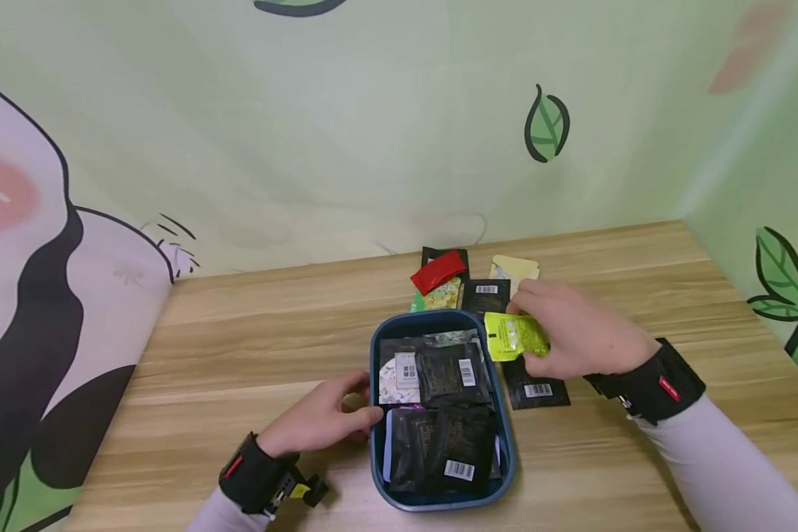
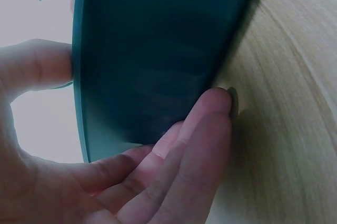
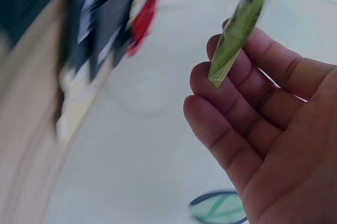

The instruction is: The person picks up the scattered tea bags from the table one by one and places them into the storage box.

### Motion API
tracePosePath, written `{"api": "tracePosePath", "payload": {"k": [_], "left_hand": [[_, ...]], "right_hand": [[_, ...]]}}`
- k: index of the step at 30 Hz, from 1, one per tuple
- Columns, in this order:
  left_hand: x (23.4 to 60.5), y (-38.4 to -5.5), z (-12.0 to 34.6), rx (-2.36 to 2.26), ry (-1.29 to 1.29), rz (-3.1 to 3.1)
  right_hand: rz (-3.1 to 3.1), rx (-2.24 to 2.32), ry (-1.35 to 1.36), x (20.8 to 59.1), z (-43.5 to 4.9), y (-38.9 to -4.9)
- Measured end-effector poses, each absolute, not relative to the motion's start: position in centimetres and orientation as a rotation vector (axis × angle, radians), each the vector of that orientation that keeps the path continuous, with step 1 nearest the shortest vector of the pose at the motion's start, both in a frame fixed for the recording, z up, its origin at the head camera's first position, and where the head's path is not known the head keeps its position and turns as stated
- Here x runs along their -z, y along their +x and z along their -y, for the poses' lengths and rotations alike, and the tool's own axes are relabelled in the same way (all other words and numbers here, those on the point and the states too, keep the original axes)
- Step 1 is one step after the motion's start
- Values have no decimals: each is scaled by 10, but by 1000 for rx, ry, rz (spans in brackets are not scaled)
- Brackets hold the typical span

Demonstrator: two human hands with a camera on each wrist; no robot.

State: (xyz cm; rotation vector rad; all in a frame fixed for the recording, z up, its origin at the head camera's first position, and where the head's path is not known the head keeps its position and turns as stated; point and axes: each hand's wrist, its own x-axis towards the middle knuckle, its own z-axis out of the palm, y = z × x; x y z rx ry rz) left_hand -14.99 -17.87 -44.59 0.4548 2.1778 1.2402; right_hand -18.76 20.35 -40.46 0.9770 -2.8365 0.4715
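Observation:
My right hand (image 1: 575,329) pinches a small yellow-green packet (image 1: 513,336) between thumb and fingers, just right of the blue plastic bin (image 1: 510,443). From the right wrist view, the packet (image 3: 239,34) is seen edge-on against the fingers. On the bin's left side, my left hand (image 1: 322,414) holds the wall, its thumb at the rim and its fingers (image 2: 197,155) along the outside near the tabletop. Inside the bin lie several black sachets (image 1: 462,451) with white labels, and a white patterned sachet (image 1: 394,380) partly under them.
Behind the bin lie a red packet (image 1: 437,272), a green-and-yellow sachet (image 1: 442,295), a black sachet (image 1: 485,294) and a pale yellow one (image 1: 515,267). Another black sachet (image 1: 537,391) lies right of the bin. The wooden table (image 1: 253,332) meets a printed backdrop (image 1: 346,162).

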Motion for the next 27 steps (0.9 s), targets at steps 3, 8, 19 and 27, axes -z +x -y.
{"api": "tracePosePath", "payload": {"k": [3,8,19,27], "left_hand": [[445,-149,178,-1240,456,-2182],[444,-149,178,-1232,454,-2189],[446,-150,177,-1228,443,-2195],[447,-150,178,-1235,443,-2181]], "right_hand": [[2744,-479,1113,399,-190,-176],[2672,-488,1301,396,-163,-153],[2705,-508,1494,396,-132,-120],[2731,-347,1516,394,-129,-111]]}}
